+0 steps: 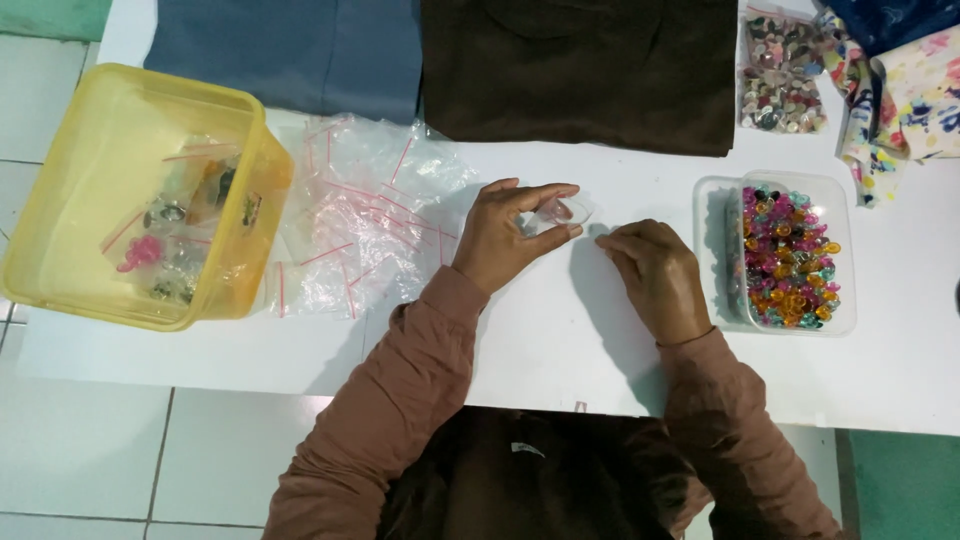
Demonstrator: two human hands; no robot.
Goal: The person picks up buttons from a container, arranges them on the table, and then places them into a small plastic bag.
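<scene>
- on the white table (560,330), the left hand (500,240) pinched one small clear plastic bag (560,212) between thumb and fingertips, holding it just above the surface near the table's middle.
- the right hand (655,275) rested knuckles up just beside the bag, fingers curled narrow; whether it held anything could not be told.
- handling judgement: the bag looked very light, limp and slippery, likely to crumple or slide; best taken at its edge or mouth with a fingertip pinch.
- count, containers: one yellow tub (60,250) at the left edge holding a few filled bags; one clear tray (845,300) to the right holding many coloured beads (790,260), too many to count.
- count, bags: one loose pile of empty clear bags with red seal strips (365,215) between tub and left hand; number not countable. one filled bag of pale pieces (782,75) lay at the far right.
- count, cloth: one blue piece (290,50), one dark brown piece (580,70), patterned fabric (910,90) at the corner.
</scene>
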